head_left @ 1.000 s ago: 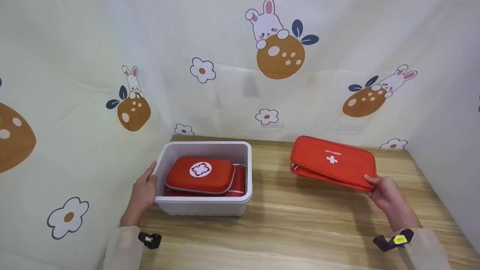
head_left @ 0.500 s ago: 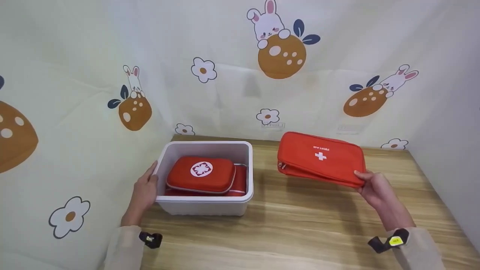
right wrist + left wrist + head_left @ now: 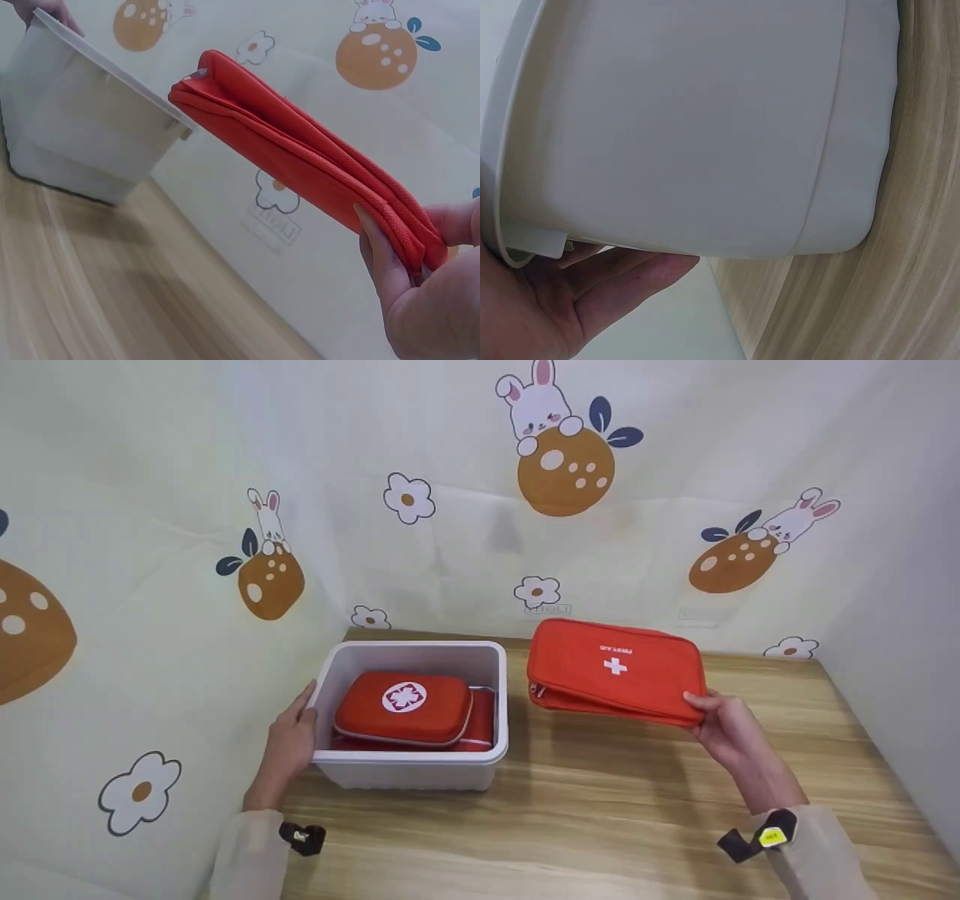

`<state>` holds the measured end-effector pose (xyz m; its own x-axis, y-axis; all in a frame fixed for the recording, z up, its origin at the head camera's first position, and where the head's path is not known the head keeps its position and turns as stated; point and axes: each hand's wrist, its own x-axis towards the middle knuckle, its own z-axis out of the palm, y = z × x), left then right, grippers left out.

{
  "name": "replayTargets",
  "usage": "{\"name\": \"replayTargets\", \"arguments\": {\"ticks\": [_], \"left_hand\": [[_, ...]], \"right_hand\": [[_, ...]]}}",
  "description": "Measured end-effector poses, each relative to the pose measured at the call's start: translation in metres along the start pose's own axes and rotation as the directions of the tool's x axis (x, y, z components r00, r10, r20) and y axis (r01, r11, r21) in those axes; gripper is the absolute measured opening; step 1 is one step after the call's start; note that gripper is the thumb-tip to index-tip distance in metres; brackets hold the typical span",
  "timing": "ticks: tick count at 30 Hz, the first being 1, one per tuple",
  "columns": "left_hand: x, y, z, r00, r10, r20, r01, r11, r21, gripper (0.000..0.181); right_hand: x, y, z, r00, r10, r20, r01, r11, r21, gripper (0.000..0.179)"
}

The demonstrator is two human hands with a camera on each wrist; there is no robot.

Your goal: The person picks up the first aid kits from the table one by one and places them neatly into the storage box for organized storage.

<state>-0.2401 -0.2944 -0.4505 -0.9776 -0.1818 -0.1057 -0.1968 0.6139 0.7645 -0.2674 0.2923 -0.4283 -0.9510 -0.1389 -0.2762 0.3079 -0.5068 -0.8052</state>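
Note:
A red first aid pouch (image 3: 616,669) with a white cross hangs above the table to the right of the white plastic bin (image 3: 405,772). My right hand (image 3: 726,729) pinches the pouch at its near right corner, thumb on top and fingers beneath. In the right wrist view the zipped side of the pouch (image 3: 300,150) gapes a little. At the bin's left side, my left hand (image 3: 291,731) grips below the rim; in the left wrist view its fingers (image 3: 634,289) lie along the outer wall. A red hard-shell case (image 3: 401,720) with a round white emblem rests inside the bin.
Another red item (image 3: 480,720) lies in the bin, partly under the hard-shell case. The bin stands on a wood-grain table (image 3: 570,825). Pale curtains (image 3: 450,547) printed with rabbits and flowers enclose the back and both sides.
My right hand has carried the red first aid pouch leftward and slightly up, closer to the bin. The left hand and the bin have stayed in place.

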Motion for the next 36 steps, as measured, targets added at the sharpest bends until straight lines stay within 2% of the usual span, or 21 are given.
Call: {"name": "replayTargets", "arguments": {"ticks": [19,36], "left_hand": [[0.0,-0.003,-0.001,1.0,-0.003,0.007,0.003,1.0,0.003,0.055],[0.0,0.001,0.0,1.0,-0.014,0.005,0.014,1.0,0.004,0.055]], "right_hand": [[0.015,0.031,0.053,0.996,0.049,0.076,-0.051,0.998,0.024,0.026],[0.024,0.06,0.101,0.991,0.019,0.134,-0.014,0.999,-0.041,0.018]]}}
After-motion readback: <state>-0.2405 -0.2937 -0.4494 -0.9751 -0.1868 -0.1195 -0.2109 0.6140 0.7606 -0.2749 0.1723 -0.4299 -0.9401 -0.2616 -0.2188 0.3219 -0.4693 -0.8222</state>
